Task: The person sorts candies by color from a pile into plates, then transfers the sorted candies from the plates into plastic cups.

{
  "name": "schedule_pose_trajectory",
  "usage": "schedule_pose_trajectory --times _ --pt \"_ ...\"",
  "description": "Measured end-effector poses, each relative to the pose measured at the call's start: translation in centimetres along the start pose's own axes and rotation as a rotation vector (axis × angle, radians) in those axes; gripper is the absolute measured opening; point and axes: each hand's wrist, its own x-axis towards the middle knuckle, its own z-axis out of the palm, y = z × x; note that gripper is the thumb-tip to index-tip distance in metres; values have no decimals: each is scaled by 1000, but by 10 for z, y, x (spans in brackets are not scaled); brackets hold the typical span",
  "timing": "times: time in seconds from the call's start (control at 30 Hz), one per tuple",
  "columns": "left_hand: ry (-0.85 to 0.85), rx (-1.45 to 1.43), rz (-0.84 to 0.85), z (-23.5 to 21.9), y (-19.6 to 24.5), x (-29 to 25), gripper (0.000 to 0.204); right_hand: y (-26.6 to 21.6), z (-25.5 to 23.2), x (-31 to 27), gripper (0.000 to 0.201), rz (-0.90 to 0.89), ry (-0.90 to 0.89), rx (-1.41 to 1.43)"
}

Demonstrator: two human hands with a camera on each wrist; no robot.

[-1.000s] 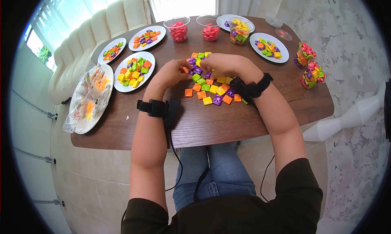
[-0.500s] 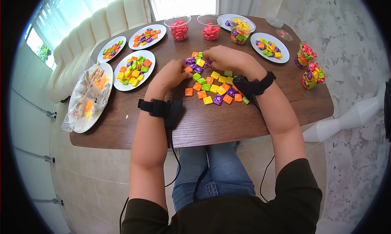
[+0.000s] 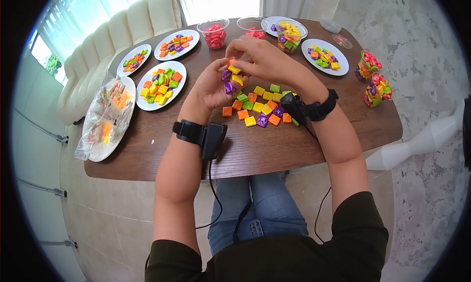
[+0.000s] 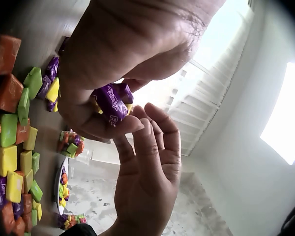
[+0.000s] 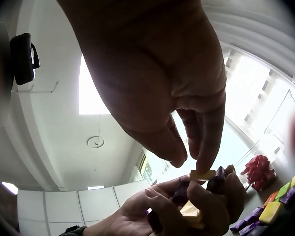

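Note:
Raised over the table, the left hand (image 3: 210, 89) is palm up with its fingers curled round several wrapped candies, among them a yellow one (image 3: 237, 80) and a purple one (image 3: 228, 87). The left wrist view shows a purple candy (image 4: 109, 102) between its fingers and thumb. Just above and to the right is the right hand (image 3: 272, 61); in the right wrist view one of its fingertips touches a yellow candy (image 5: 202, 174) at the left hand, its thumb apart from it. Loose candies (image 3: 265, 109) lie in front of the hands.
Plates of mixed candies (image 3: 141, 101) (image 3: 308, 57) stand left and back right. Cups of red candies (image 3: 215, 39) are at the back, filled cups (image 3: 377, 96) at the right edge. An oval plate (image 3: 100, 152) with plastic bags lies far left.
Both hands have lifted and come together. The left hand has turned palm up and holds the candies that lay between the hands; the right has moved left, over it.

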Motion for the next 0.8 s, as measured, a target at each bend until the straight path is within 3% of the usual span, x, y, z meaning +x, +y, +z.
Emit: schedule_pose_trajectory --times 0.13,0.23,0.3,0.4,0.63,0.8 --pt "89 -48 -23 -6 3 4 28 3 -3 0 18 119 -36 -31" --pt "233 -23 94 -2 4 0 23 18 -5 -8 22 232 -165 -249" --pt "242 72 167 -5 8 -2 22 26 -1 -15 25 332 -382 -357" --pt "268 275 297 -8 11 -4 21 28 3 -18 28 427 -650 -257" --pt "340 688 436 2 21 -15 22 24 6 -17 40 460 -745 -273" --pt "466 812 427 -1 67 -12 22 32 8 -18 44 455 -733 -277"
